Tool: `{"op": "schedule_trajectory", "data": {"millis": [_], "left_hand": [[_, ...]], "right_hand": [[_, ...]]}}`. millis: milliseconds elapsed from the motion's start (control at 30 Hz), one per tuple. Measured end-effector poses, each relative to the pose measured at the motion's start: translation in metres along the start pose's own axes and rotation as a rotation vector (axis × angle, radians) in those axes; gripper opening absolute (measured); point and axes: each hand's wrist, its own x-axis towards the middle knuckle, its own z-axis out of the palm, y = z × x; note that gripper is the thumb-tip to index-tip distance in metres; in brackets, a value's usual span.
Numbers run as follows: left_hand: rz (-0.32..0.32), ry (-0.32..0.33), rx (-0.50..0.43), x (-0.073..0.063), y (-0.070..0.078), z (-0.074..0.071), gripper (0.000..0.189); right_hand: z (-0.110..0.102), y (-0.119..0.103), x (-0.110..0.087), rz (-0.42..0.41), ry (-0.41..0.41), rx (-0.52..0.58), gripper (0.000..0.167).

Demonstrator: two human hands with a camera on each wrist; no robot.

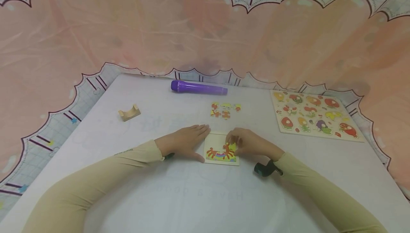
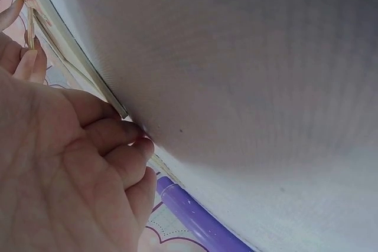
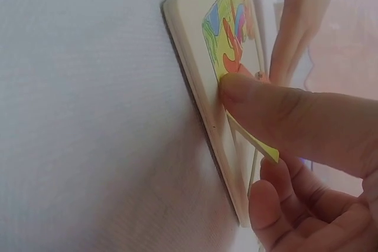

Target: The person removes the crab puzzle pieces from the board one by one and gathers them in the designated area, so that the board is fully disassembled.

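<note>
In the head view a small wooden jigsaw board lies on the white table, its lower part filled with pieces of a red animal and a rainbow. My left hand rests against the board's left side, fingers stretched out and thumb at the lower left corner. At the board's right side, my right hand pinches a yellow jigsaw piece. The right wrist view has this piece tilted up, one edge at the board's recess under the thumb. Fingers cover part of the piece.
Beyond the board lie several loose jigsaw pieces. A purple toy microphone is farther back. To the left sits a curved wooden block; at the right lies a larger fruit picture board. A patterned cloth hangs behind the table.
</note>
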Motion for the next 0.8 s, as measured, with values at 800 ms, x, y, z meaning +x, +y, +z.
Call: {"op": "schedule_trajectory", "data": {"millis": [800], "left_hand": [[-0.001,0.001,-0.002,-0.0014,0.0006,-0.0006,0.106]], "right_hand": [[0.0015,0.0054,0.0065,-0.050,-0.008,-0.024,0.033]]}}
